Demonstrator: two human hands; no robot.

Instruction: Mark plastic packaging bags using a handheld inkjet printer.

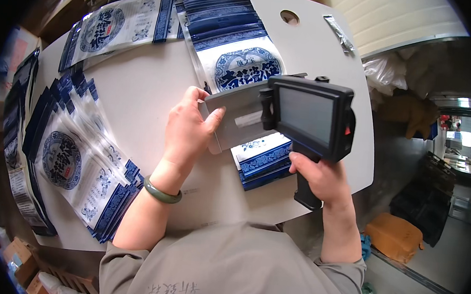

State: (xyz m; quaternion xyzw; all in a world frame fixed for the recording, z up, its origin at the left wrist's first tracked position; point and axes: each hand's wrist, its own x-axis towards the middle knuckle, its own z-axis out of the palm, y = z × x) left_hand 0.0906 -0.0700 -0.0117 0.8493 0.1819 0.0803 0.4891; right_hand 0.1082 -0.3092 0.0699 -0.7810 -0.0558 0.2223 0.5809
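Observation:
My right hand [326, 181] grips the black pistol handle of a handheld inkjet printer [306, 111], whose screen faces up towards me. From its left side extends a flat grey metal plate [235, 120]. My left hand [189, 129] holds that plate's left end, thumb on top and fingers at the far edge. Beneath plate and printer lies a row of overlapping blue-and-white printed plastic bags [248, 67]; the middle of it is hidden. I cannot tell whether the printer touches the bags. A green bangle [162, 192] circles my left wrist.
More printed bags [80, 168] lie fanned out on the white table [140, 94] at left. Another bag pile [120, 28] sits at the far left. Dark packages [17, 150] line the left edge. A small silver packet [338, 34] lies near a round table hole [289, 17].

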